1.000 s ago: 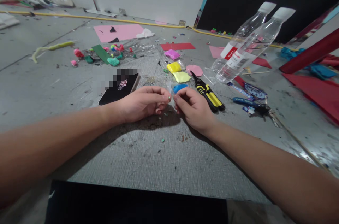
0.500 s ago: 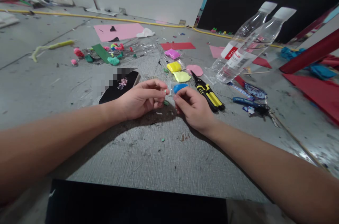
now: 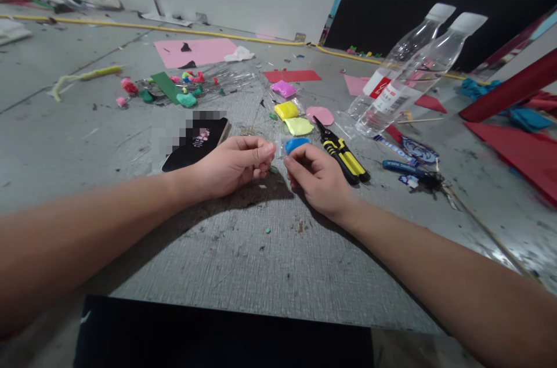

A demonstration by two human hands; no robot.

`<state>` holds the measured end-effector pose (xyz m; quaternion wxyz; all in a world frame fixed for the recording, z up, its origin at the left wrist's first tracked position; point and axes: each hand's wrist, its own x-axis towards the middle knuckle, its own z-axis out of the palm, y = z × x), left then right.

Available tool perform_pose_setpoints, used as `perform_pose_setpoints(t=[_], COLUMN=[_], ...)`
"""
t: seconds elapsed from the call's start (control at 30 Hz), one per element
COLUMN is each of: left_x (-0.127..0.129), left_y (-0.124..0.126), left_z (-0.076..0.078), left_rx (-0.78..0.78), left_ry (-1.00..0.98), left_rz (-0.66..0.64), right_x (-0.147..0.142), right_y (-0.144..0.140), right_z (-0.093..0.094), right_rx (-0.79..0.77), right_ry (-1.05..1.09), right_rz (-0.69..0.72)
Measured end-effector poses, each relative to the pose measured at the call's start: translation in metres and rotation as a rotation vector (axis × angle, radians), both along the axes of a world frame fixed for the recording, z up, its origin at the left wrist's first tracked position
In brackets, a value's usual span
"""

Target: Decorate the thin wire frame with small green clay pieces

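My left hand point(image 3: 237, 163) is closed, thumb pressed to the bent fingers; whatever it pinches is hidden. A short gap separates it from my right hand point(image 3: 319, 179), whose thumb and fingers are drawn together in a pinch, contents also out of sight. Just behind the right fingers lies a blue clay packet point(image 3: 296, 144). Below the left fingertips a small dark green bit point(image 3: 272, 170) rests on the grey surface point(image 3: 243, 263). Closer to me is a tiny green clay dot point(image 3: 267, 230). Yellow-and-black pliers point(image 3: 342, 153) lie right of my right hand, apart from it.
A phone point(image 3: 198, 144) lies behind my left wrist. Yellow point(image 3: 286, 110), pale yellow point(image 3: 298, 126) and purple clay packets point(image 3: 283, 88) lie farther back. Two plastic bottles point(image 3: 391, 98) stand at the right, near a lanyard point(image 3: 404, 165). Coloured clay lumps point(image 3: 186, 100) and pink paper point(image 3: 195, 51) are behind.
My left thumb and fingers have closed together, and the small pale green bit that showed at their tips is now hidden. My right hand has hardly moved.
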<state>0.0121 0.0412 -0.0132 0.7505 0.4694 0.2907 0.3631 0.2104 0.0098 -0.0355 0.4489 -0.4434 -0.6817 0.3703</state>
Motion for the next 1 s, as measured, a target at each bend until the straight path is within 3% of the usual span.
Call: perform_pose_setpoints(t=[0.37, 1.0], left_x=[0.0017, 0.001], left_y=[-0.0004, 0.0001], left_z=[0.0027, 0.0003], left_rx=[-0.071, 0.03], left_ry=[0.013, 0.073], left_rz=[0.0, 0.0], right_x=[-0.0002, 0.0016], right_y=[0.0009, 0.0005], right_z=[-0.0014, -0.0019], right_rx=[0.011, 0.033], right_ry=[-0.006, -0.047], right_rz=[-0.005, -0.008])
